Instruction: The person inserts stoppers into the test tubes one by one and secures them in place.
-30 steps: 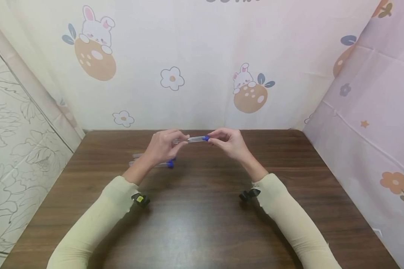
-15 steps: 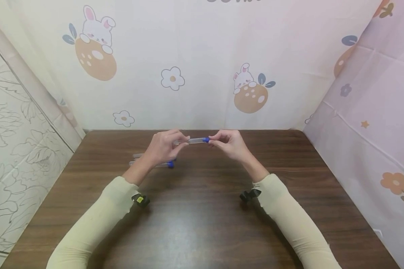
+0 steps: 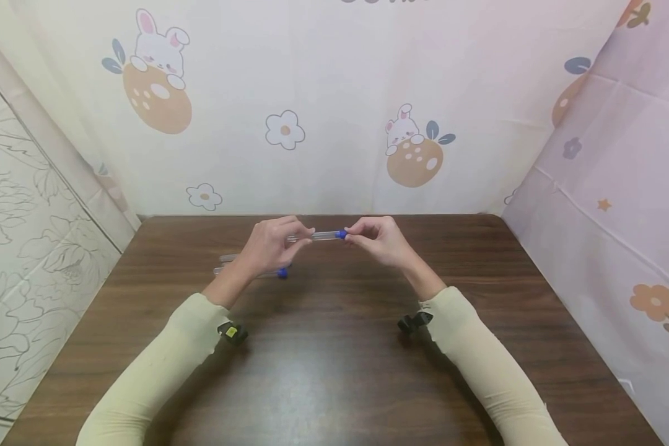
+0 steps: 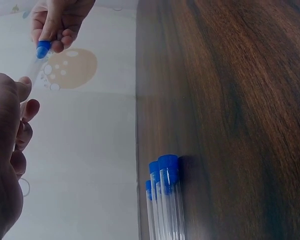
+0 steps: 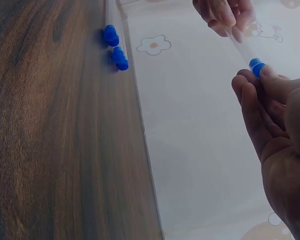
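A clear test tube [image 3: 324,235] with a blue cap [image 3: 342,234] is held level above the far part of the table, between both hands. My left hand [image 3: 275,243] pinches the tube's clear body between thumb and fingers. At the other end, my right hand [image 3: 381,238] pinches the blue cap with thumb and forefinger, as the right wrist view also shows around the cap [image 5: 257,66]. The cap sits on the mouth of the tube. The closed end is hidden behind the left hand.
Several more blue-capped test tubes [image 4: 165,200] lie side by side on the brown wooden table [image 3: 323,347], partly hidden under the left forearm in the head view. A patterned curtain [image 3: 334,80] hangs behind the table's far edge; black wrist cameras [image 3: 234,332] sit at the cuffs.
The tube and its capped end have dropped slightly, and the right hand's fingers have shifted a little at the cap. The left hand keeps its grip in place.
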Demonstrator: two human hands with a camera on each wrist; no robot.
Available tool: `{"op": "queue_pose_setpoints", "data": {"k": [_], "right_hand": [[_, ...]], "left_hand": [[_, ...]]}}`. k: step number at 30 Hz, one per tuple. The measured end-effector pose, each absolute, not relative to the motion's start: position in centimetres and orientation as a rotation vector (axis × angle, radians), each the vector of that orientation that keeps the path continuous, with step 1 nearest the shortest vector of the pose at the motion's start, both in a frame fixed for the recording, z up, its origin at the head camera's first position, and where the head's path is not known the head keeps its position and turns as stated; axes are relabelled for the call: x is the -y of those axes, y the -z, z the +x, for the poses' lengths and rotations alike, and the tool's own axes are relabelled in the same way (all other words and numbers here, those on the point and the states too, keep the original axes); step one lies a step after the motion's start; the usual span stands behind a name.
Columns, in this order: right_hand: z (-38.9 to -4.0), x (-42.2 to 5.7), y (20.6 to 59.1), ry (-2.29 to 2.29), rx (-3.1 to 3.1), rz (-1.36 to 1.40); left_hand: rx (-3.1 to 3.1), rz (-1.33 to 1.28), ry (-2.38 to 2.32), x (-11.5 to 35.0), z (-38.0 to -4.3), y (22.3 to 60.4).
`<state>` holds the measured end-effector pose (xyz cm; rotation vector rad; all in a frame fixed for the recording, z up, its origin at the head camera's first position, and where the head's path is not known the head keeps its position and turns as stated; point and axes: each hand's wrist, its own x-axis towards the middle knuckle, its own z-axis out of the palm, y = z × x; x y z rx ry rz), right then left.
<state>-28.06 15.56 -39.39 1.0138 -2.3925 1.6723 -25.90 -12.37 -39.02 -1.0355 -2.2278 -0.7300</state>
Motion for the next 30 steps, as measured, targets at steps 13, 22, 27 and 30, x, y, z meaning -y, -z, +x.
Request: {"op": "queue_pose_setpoints", "data": {"k": [13,22,27,30], "right_hand": [[-28.1,-15.66,39.34,-1.702,2.4,1.061],[-28.13,-15.78,39.49,-1.719,2.423,1.027],[-27.98,-15.95,39.24,-1.709,2.425,0.998],[-27.97,-16.01,39.07,-1.724,2.425,0.985]], "left_hand": [[2.275,-1.052,0.803,12.63,-25.75,38.98],[2.282,-1.046,0.783,12.67,-25.79,39.1],[2.265,-1.043,0.729,12.71,-25.95,39.11],[2.261,-1.036,0.706,12.7,-26.01,39.08]]}}
